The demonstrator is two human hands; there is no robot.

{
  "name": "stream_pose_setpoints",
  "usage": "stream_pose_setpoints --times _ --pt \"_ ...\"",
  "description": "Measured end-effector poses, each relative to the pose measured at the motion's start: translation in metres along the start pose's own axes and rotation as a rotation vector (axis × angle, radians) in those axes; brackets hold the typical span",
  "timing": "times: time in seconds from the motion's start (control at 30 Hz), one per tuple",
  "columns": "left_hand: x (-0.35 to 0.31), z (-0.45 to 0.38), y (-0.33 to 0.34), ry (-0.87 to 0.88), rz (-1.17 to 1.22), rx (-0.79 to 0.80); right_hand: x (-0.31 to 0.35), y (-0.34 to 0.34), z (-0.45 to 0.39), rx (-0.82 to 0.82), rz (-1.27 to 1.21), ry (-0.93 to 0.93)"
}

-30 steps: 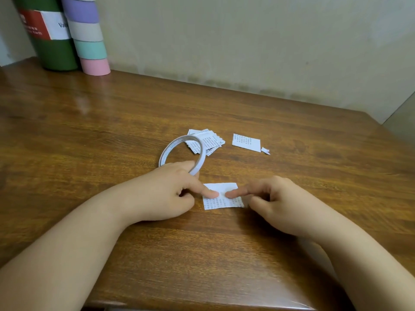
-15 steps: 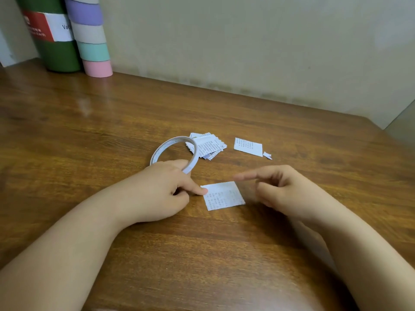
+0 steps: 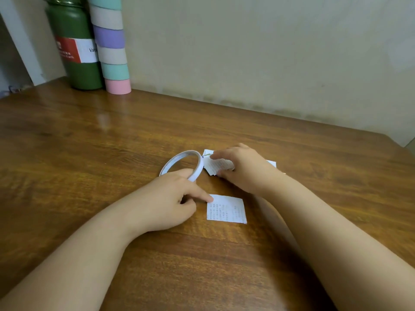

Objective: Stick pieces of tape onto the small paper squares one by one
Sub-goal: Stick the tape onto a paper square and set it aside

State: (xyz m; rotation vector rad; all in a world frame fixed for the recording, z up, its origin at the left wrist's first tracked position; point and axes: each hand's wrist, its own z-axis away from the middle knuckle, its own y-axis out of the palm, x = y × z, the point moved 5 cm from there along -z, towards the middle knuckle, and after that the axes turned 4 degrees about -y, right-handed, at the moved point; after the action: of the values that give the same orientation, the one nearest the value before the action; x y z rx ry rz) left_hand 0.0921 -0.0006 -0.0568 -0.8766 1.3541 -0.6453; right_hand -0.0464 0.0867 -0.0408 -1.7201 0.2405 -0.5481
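- Small paper square [image 3: 226, 209], white with faint printed rows, flat on the table [image 3: 89, 153] in front of the body, between the two forearms.
- Left hand [image 3: 170, 198] just beside the square's left edge, index fingertip touching its upper left corner, remaining fingers curled.
- Tape roll [image 3: 183, 163], a thin white ring, tilted up off the table at its far side, near rim tucked under the left hand's knuckles; grip on the ring itself not clear enough to tell.
- Pile of paper squares [image 3: 216, 164] behind the single square, just right of the tape roll and touching its rim or nearly so.
- Right hand [image 3: 240, 167] on the pile, fingers and thumb curled and pinching at the top sheets.
- White corner of another paper piece [image 3: 272, 163] poking out past the right hand's far side.
- Green bottle [image 3: 78, 52] with a red and white label upright at the table's far left corner, against the wall.
- Stack of pastel cups [image 3: 112, 48] standing just right of the bottle, touching it.
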Motion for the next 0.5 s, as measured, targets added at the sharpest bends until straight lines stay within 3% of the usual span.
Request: stream_pose_setpoints --times 0.17,0.37,0.5 --pt "0.0 -0.001 -0.003 -0.001 -0.019 0.006 0.0 -0.006 -0.002 -0.003 0.025 -0.005" --pt "-0.001 -0.002 -0.003 -0.004 -0.023 -0.001 -0.01 -0.004 0.0 -0.05 -0.132 0.036" --pt "0.0 -0.002 -0.003 -0.016 -0.03 0.003 -0.012 -0.005 0.002 0.001 -0.123 0.049"
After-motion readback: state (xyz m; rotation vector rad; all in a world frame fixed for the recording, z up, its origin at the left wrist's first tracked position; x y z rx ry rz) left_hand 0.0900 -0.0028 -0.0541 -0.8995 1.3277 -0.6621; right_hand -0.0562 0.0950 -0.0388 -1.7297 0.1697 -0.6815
